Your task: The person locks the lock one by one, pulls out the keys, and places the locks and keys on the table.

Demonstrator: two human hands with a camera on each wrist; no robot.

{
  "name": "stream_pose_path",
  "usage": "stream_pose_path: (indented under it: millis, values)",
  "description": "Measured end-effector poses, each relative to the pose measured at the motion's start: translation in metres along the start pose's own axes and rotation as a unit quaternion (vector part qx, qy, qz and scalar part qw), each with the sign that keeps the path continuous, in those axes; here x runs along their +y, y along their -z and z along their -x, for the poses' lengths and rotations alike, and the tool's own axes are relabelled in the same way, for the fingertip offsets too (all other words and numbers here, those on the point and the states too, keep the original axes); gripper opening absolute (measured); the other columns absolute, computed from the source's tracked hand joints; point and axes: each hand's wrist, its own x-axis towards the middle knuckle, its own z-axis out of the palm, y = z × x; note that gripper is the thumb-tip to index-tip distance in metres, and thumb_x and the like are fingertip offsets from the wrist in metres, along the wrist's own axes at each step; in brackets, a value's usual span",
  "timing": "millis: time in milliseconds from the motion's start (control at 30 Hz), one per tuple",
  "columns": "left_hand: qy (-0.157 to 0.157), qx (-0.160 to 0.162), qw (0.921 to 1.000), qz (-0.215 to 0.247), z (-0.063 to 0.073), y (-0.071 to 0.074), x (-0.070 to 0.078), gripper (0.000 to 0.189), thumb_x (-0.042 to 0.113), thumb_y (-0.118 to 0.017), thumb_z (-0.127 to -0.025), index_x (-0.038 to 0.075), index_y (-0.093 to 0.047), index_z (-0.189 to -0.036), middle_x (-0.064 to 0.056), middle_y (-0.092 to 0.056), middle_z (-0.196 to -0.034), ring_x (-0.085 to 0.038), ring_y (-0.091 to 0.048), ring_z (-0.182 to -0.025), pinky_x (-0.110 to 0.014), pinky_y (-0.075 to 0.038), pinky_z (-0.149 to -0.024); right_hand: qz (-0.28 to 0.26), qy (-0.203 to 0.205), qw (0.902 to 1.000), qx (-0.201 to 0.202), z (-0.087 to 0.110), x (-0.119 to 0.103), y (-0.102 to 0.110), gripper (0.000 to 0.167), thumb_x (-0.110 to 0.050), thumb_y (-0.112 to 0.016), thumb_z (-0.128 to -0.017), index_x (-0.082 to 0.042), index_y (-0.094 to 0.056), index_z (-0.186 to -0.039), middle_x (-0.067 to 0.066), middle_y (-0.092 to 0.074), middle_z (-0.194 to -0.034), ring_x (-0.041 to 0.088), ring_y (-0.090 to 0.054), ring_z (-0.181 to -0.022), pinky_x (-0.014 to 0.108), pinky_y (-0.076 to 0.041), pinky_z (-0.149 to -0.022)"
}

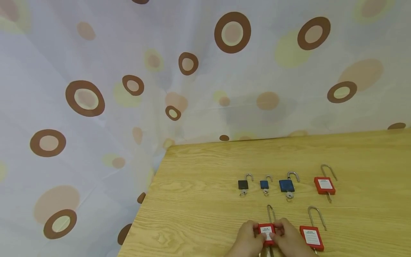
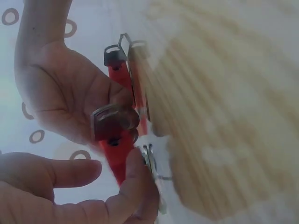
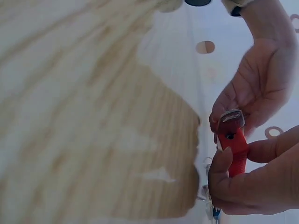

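Observation:
A red padlock [image 1: 265, 228] with a white label and a tall raised shackle [image 1: 271, 213] is held between both hands near the table's front edge. My left hand [image 1: 248, 238] grips its left side, and my right hand [image 1: 290, 239] grips the right side, thumbs on the label. In both wrist views a dark-headed key [image 2: 106, 122] sticks out of the padlock's bottom end. Just right of my right hand lies a second red padlock [image 1: 311, 237], its shackle open. The fingertips behind the held padlock are partly hidden.
Farther back on the wooden table [image 1: 192, 185] lie a black padlock [image 1: 243, 184], a small blue padlock [image 1: 264, 184], a larger blue padlock [image 1: 286, 185] and another red padlock [image 1: 324, 185], all with open shackles and keys. A dotted sheet [image 1: 199, 89] hangs behind and to the left.

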Motion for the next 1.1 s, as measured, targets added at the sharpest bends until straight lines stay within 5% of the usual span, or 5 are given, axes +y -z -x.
stream_pose_path:
  millis: [167, 400, 567, 833, 1100]
  values:
    - [0.029, 0.009, 0.9904, 0.135, 0.001, -0.001, 0.002, 0.021, 0.003, -0.059, -0.088, -0.002, -0.051, -0.106, -0.007, -0.055, -0.090, -0.010, -0.057, -0.075, -0.024, -0.053, -0.064, -0.070, -0.007, 0.9975, -0.003, 0.008, -0.008, 0.010, 0.037, -0.007, -0.055, -0.090, 0.015, -0.043, -0.117, 0.013, -0.055, -0.093, 0.016, -0.051, -0.079, 0.027, -0.048, -0.064]
    - [0.073, -0.041, 0.9552, 0.284, 0.007, 0.001, 0.012, 0.026, 0.011, -0.056, -0.092, -0.010, -0.060, -0.107, -0.014, -0.068, -0.099, -0.014, -0.066, -0.086, -0.028, -0.056, -0.078, -0.105, -0.001, 0.9943, -0.014, 0.019, -0.016, 0.023, 0.043, -0.012, -0.054, -0.093, 0.014, -0.040, -0.125, 0.014, -0.054, -0.102, 0.016, -0.052, -0.088, 0.027, -0.051, -0.069]
    - [0.067, -0.073, 0.9463, 0.308, 0.017, 0.003, 0.018, 0.029, 0.013, -0.056, -0.092, -0.012, -0.061, -0.108, -0.021, -0.067, -0.105, -0.018, -0.066, -0.091, -0.032, -0.055, -0.083, -0.092, 0.023, 0.9951, -0.027, 0.026, -0.010, 0.032, 0.047, -0.017, -0.057, -0.092, 0.012, -0.040, -0.126, 0.013, -0.056, -0.110, 0.012, -0.051, -0.092, 0.021, -0.048, -0.071]
    - [0.070, -0.088, 0.9472, 0.300, 0.027, 0.006, 0.022, 0.030, 0.012, -0.058, -0.091, -0.012, -0.062, -0.108, -0.025, -0.066, -0.103, -0.020, -0.067, -0.088, -0.033, -0.055, -0.081, -0.100, 0.065, 0.9909, -0.063, 0.032, -0.001, 0.041, 0.047, -0.018, -0.055, -0.093, 0.016, -0.039, -0.122, 0.009, -0.058, -0.104, 0.004, -0.051, -0.082, 0.019, -0.049, -0.069]
    - [0.092, -0.070, 0.9569, 0.266, 0.030, 0.003, 0.026, 0.022, 0.012, -0.063, -0.088, -0.005, -0.066, -0.102, -0.017, -0.070, -0.094, -0.024, -0.069, -0.085, -0.034, -0.056, -0.077, 0.063, 0.062, 0.9954, 0.036, 0.023, -0.028, 0.055, 0.035, -0.034, -0.053, -0.094, -0.001, -0.057, -0.104, 0.001, -0.057, -0.078, 0.009, -0.046, -0.064, 0.020, -0.040, -0.053]
